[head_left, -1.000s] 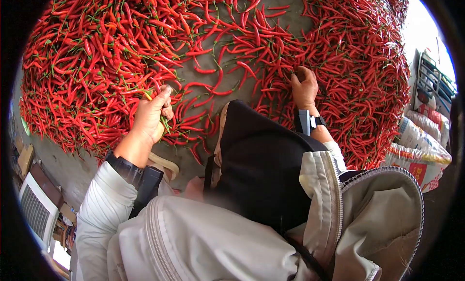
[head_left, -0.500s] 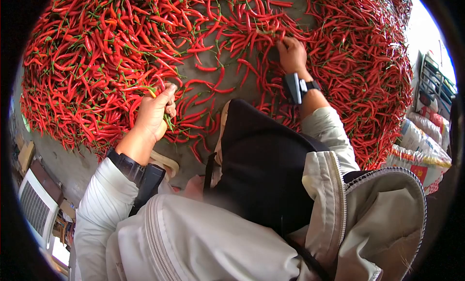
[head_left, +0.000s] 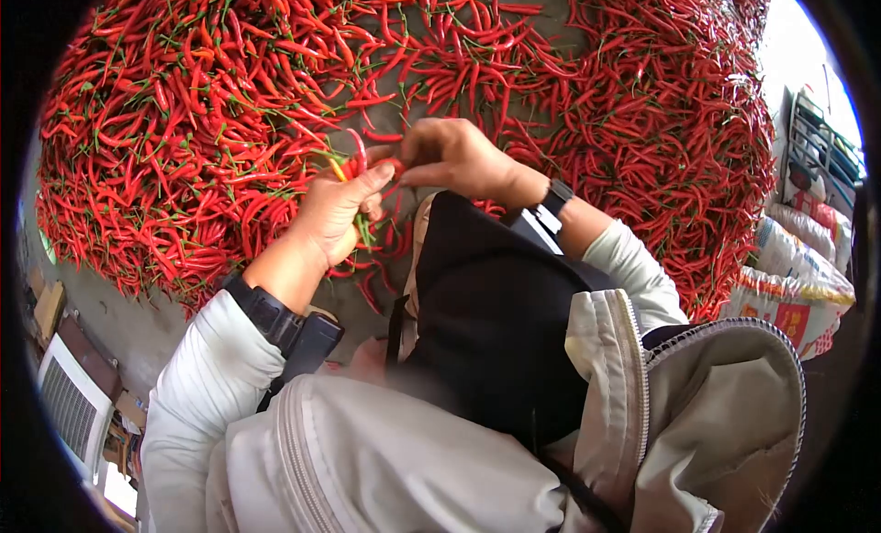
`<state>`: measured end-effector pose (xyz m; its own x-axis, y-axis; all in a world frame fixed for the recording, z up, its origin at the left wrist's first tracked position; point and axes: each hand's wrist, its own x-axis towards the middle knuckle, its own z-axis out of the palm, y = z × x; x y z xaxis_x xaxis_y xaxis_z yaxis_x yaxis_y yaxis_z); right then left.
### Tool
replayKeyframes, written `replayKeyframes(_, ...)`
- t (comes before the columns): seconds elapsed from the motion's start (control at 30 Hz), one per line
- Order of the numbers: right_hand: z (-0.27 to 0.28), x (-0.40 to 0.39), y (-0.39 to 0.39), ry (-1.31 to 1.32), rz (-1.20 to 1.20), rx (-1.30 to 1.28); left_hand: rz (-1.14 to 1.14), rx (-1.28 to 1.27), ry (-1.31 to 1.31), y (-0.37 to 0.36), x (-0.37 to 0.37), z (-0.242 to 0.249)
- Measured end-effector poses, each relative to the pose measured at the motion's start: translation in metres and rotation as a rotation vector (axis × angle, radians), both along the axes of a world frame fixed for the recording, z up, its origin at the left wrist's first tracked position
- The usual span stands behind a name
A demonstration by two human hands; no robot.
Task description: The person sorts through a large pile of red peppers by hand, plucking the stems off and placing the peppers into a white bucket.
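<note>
My left hand (head_left: 341, 207) is closed round a few chili peppers (head_left: 359, 150), red with green stems, and one yellowish piece shows above the thumb. Green stems poke out below its fingers. My right hand (head_left: 463, 158) has come up against it, with fingers curled and thumb bent inward. A red chili pepper (head_left: 393, 165) lies between the two hands at the right fingertips, partly hidden by them. Beneath both hands, loose red chilies are scattered over the grey floor (head_left: 341, 299).
A large heap of red chilies (head_left: 165, 138) rises on the left, and another heap (head_left: 661, 138) spreads on the right. White printed sacks (head_left: 789, 290) stand at the far right. A white grille panel (head_left: 72, 400) leans at lower left. My dark-clad knee (head_left: 505, 303) is in front.
My right hand has left the chilies at upper right and moved left and down to my left hand. My left hand has shifted right, still gripping its chilies.
</note>
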<state>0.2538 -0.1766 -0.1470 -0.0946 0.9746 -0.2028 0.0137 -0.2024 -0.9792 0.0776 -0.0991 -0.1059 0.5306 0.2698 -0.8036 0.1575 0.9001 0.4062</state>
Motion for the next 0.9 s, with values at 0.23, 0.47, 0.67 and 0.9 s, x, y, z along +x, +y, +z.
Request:
replayKeyframes(0.23,0.001,0.015,-0.014,0.205,0.162,-0.209,0.1,0.011,0.059,0.008,-0.014,-0.007)
replayKeyframes(0.47,-0.048,0.055,-0.111,-1.01,-0.386,-0.053,0.011,0.085,0.079,0.017,-0.046,-0.01)
replayKeyframes(0.67,-0.062,0.057,-0.105,-1.206,-0.194,-0.33,0.084,0.08,-0.033,0.02,-0.045,-0.01)
replayKeyframes(0.9,-0.106,0.073,-0.049,-0.769,-0.561,0.022,0.064,0.005,-0.019,0.016,-0.037,-0.002)
